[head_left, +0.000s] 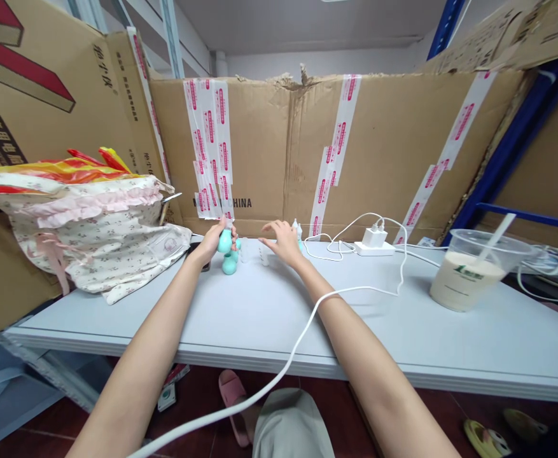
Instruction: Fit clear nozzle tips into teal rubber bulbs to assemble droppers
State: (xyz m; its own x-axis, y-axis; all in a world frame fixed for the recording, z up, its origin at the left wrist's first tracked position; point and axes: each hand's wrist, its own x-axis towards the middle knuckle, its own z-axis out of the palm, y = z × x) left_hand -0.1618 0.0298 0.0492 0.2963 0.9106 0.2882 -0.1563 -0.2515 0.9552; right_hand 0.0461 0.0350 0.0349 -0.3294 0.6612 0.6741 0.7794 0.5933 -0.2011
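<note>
Toward the back of the table, my left hand (212,240) is closed around a small mint-green rounded bottle (225,242). Just below it on the tabletop stand other mint-green rounded bottles (230,264), partly overlapping in view. My right hand (282,242) is held over the table with its fingers apart, and nothing shows in it. Small clear pieces (263,256) lie left of and below it, too small to name. Behind the right hand, partly hidden by it, is a bottle with a white pointed top (298,230).
A white cable (317,305) runs across my right forearm. White plugs (374,236) sit on a power strip (374,249). At right stands a plastic cup (469,280) with a straw; at left lies a floral cloth bag (102,235). Cardboard (259,146) walls the back of the table (259,318).
</note>
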